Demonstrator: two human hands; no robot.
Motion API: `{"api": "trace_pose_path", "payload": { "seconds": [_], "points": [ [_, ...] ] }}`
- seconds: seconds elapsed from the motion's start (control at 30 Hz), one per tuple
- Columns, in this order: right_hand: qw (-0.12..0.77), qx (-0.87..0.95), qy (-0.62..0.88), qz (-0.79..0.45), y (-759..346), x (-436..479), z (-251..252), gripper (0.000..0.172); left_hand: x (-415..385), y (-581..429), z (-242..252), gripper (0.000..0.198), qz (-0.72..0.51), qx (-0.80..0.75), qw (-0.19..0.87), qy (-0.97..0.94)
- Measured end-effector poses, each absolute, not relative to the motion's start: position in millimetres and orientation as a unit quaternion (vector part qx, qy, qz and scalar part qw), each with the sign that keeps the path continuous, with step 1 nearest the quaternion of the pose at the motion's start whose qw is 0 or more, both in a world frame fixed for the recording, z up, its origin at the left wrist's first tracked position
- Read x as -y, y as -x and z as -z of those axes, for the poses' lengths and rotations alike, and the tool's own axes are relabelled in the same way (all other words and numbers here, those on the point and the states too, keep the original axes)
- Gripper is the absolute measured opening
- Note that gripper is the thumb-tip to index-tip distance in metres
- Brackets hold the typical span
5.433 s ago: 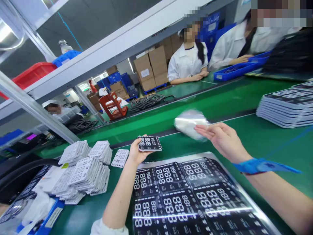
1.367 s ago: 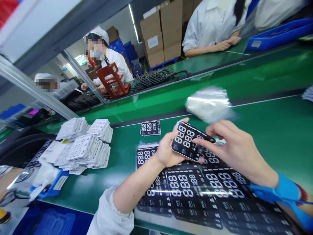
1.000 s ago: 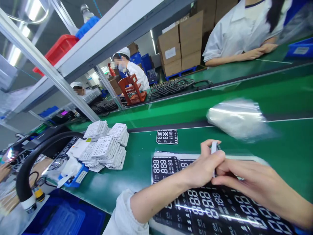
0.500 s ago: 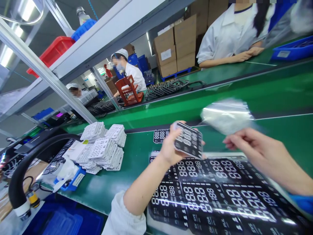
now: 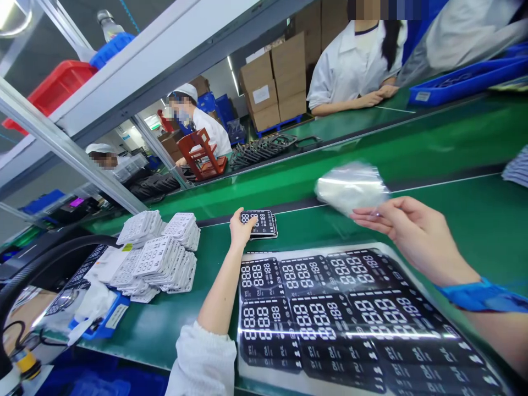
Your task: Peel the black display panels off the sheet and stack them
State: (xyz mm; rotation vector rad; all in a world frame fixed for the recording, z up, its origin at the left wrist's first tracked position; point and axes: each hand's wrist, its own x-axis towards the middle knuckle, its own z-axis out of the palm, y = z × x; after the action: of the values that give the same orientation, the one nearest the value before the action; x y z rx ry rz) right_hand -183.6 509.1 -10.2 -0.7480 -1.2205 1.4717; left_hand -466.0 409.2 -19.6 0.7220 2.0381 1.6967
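Left hand (image 5: 240, 230) back on stacked display panels (image 5: 259, 224), fingers spread; right fingers (image 5: 371, 215) together under plastic bag (image 5: 350, 188).

The left hand (image 5: 240, 230) reaches forward, fingers bent downward; the right hand (image 5: 408, 228) extends sideways, fingers open.

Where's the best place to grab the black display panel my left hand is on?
Pinch the black display panel by opposite edges at its free right end, coming from above on the side away from your left hand. It's thin and lies flat on the green belt, so an edge grip seems best, and it keeps fingers off the glossy printed face.
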Motion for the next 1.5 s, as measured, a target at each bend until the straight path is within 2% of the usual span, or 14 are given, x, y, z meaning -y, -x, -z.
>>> {"api": "trace_pose_path", "payload": {
  "seconds": [0.17,0.4,0.5,0.6,0.7,0.77,0.87,0.97,1.03,1.1,1.17,1.27,1.33,1.5],
  "points": [
    [0.519,0.504,0.318,-0.613,182,-509,7,0.041,-410,469,25,0.066,-0.52,-0.782,0.154,-0.307],
    [0.516,0.484,0.308,-0.636,185,-510,10,0.036,-406,452,12,0.059,-0.4,-0.84,0.092,-0.356],
    [0.546,0.485,0.288,-0.62,184,-515,11,0.033,-404,438,-1,0.06,-0.377,-0.839,0.066,-0.387],
    [0.585,0.607,0.327,-0.426,184,-527,11,0.026,-396,410,-18,0.056,-0.365,-0.811,0.068,-0.453],
    [0.518,0.747,0.343,-0.24,190,-547,13,0.022,-380,367,-31,0.054,-0.326,-0.738,0.136,-0.576],
    [0.469,0.798,0.314,-0.212,200,-564,19,0.026,-369,339,-32,0.065,-0.268,-0.67,0.212,-0.659],
    [0.42,0.834,0.301,-0.192,215,-584,27,0.035,-360,312,-23,0.095,-0.188,-0.59,0.304,-0.724],
    [0.392,0.85,0.301,-0.183,216,-584,29,0.042,-364,312,-10,0.116,-0.134,-0.574,0.344,-0.731],
    [0.384,0.858,0.287,-0.183,206,-574,25,0.045,-371,323,-3,0.121,-0.115,-0.596,0.339,-0.718],
    [0.349,0.877,0.251,-0.214,189,-560,19,0.044,-379,335,0,0.118,-0.118,-0.624,0.319,-0.704],
    [0.272,0.897,0.209,-0.28,170,-548,16,0.045,-383,345,0,0.108,-0.132,-0.643,0.308,-0.689],
    [0.164,0.902,0.184,-0.354,150,-538,20,0.057,-386,350,-1,0.089,-0.158,-0.645,0.315,-0.678],
    [0.153,0.903,0.187,-0.355,146,-535,25,0.059,-386,348,-2,0.081,-0.17,-0.643,0.308,-0.68],
    [0.183,0.911,0.171,-0.328,162,-527,26,0.051,-381,342,-3,0.072,-0.168,-0.665,0.251,-0.684]
  ]
}}
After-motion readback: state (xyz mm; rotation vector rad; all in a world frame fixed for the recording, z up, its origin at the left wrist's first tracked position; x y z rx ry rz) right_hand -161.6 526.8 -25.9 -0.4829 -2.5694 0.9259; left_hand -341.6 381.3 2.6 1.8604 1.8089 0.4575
